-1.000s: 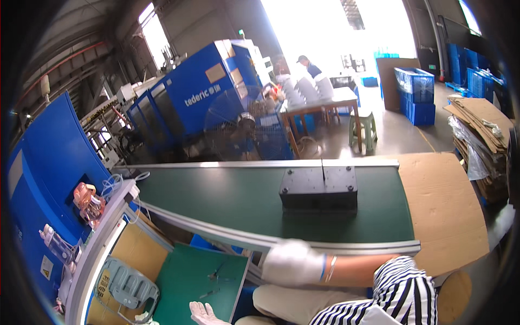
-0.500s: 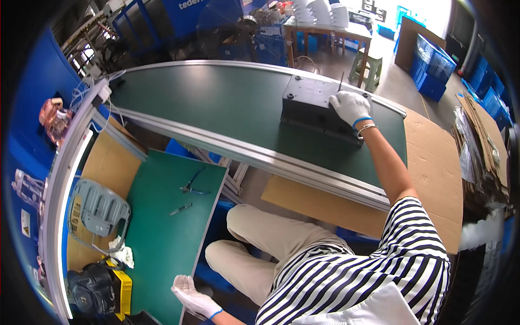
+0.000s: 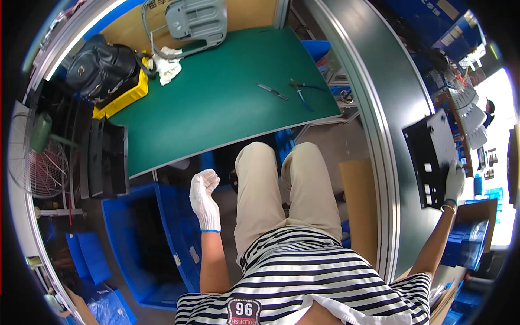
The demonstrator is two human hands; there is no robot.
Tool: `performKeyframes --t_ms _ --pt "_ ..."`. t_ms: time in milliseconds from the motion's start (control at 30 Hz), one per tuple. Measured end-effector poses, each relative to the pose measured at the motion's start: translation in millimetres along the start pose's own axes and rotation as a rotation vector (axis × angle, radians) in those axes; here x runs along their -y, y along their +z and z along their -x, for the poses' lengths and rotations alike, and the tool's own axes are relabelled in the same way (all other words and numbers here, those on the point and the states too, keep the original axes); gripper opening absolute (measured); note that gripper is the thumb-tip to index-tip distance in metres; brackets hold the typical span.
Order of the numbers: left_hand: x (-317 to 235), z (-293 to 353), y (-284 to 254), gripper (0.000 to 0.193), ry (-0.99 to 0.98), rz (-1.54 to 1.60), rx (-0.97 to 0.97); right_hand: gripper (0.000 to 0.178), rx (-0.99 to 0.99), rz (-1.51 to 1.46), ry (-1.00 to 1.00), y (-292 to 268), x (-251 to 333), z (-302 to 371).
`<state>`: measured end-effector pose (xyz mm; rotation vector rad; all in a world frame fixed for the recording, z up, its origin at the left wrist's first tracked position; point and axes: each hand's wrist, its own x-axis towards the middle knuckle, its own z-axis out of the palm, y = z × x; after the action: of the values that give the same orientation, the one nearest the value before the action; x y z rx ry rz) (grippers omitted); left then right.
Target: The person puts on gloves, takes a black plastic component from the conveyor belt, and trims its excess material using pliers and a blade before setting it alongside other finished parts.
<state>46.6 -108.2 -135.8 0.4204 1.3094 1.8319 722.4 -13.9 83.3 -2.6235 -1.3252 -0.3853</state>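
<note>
- The flat green-topped worktable (image 3: 216, 97) with a pale edging strip lies ahead of the person's knees.
- The left hand (image 3: 205, 197), in a white knitted glove with a blue cuff edge, is raised just off the table's near edge, on the person's side. Its fingers are loosely curled, apart from any object.
- The right hand (image 3: 455, 181), in a matching white glove, is well to the right of the table and touches the outer edge of the black rectangular box-like part with square cutouts (image 3: 430, 157). I cannot tell whether the fingers are clamped on it.
- That black part rests on the long dark-green conveyor belt with aluminium rails (image 3: 392, 76), which runs past the table's right side.
- On the table, toward its right end, lie the blue-handled pliers (image 3: 303, 93), their handles spread, and just beside them the slim grey pen-shaped tool (image 3: 272, 91).
- Toward the table's far left are the crumpled white cloth (image 3: 168, 65), the yellow plastic crate (image 3: 127, 97) and the black leather-like backpack (image 3: 100, 67).
- The grey folding chair (image 3: 197, 21) stands at the table's far edge.
- Below the table's near left corner sits the deep blue plastic bin (image 3: 181, 233).
</note>
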Motion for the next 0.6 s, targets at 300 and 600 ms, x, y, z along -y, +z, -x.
performKeyframes --t_ms 300,600 --pt "-11 -18 31 0.054 0.038 0.027 0.014 0.039 -0.023 -0.461 -1.161 0 400 132" --pt "-25 -84 7 0.077 -0.060 0.110 -0.129 0.040 0.384 -0.582 -1.206 76 545 237"
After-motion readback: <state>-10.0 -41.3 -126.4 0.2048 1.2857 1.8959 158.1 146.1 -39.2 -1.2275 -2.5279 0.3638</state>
